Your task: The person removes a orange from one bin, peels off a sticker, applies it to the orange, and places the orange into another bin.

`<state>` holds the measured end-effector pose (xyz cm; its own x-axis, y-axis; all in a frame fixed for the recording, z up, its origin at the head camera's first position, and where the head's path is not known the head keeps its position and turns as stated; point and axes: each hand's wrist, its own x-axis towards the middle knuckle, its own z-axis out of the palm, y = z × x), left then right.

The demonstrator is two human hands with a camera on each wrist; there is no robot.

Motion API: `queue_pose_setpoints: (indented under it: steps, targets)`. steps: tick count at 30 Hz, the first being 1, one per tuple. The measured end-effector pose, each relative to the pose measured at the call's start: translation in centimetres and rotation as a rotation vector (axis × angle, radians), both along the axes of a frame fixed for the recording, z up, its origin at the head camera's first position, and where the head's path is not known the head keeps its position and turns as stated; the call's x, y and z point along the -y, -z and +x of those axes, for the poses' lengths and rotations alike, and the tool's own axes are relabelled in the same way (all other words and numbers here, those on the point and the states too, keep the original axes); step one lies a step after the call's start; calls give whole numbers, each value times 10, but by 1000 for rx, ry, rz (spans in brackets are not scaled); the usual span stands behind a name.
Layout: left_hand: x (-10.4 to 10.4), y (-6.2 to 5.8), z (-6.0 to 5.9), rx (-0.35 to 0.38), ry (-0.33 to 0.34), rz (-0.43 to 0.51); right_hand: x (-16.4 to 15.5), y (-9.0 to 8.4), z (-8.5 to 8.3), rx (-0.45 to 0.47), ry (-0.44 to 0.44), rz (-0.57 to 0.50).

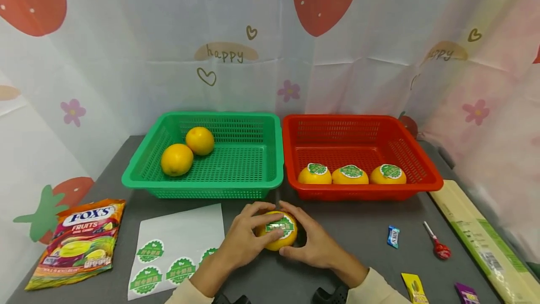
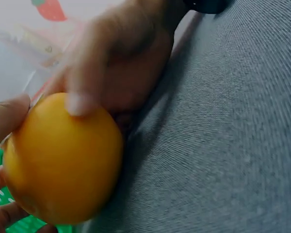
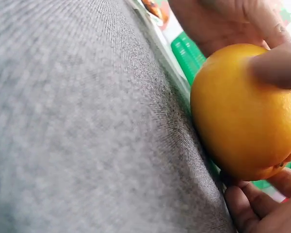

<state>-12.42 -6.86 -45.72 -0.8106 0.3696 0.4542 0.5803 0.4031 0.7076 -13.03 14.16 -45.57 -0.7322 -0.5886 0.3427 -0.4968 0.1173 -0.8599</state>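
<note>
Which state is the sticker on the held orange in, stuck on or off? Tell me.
On. The green sticker lies on top of the orange, which both the left hand and the right hand grip; the left thumb presses on it.

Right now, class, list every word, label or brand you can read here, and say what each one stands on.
"FOX'S" and "FRUITS": candy bag.
"happy": backdrop curtain; repeated at right, partly hidden by a fold.
Green stickers on the sticker sheet, the orange held by the left hand and right hand, and the three oranges in the red basket: too small to read.
Small candy wrappers: unreadable.
</note>
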Motion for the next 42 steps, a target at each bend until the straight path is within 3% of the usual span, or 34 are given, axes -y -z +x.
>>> queue_pose_setpoints:
  steps: [4,11,14,20,22,24,27,29,32,35,38,42]
  targets:
    - [-3,12,1,-9,37,65,-1,14,-6,-35,-72,-159]
    - [-3,20,1,-1,37,139,2,22,-9,-126,-11,-192]
    - [-2,20,-2,-15,29,151,2,20,-13,-45,-13,-217]
    - [0,19,-5,13,1,168,-8,10,-22,326,47,-208]
    - [0,20,-6,30,-7,178,-15,5,-26,398,104,-132]
    - [-1,22,-5,43,-11,185,-25,-4,-27,408,140,-16]
    - [-1,25,-3,55,-7,197,-42,-29,-26,298,147,166]
    - [-2,26,-2,58,-8,200,-55,-51,-23,210,133,211]
    - [-1,26,-2,57,-6,207,-76,-83,-17,73,163,175]
    - [-1,24,-1,45,-7,202,-98,-107,-11,-62,246,116]
    - [-1,18,-1,27,-8,187,-120,-120,-6,-187,324,61]
    - [-1,9,3,23,-3,175,-144,-124,-8,-304,457,42]
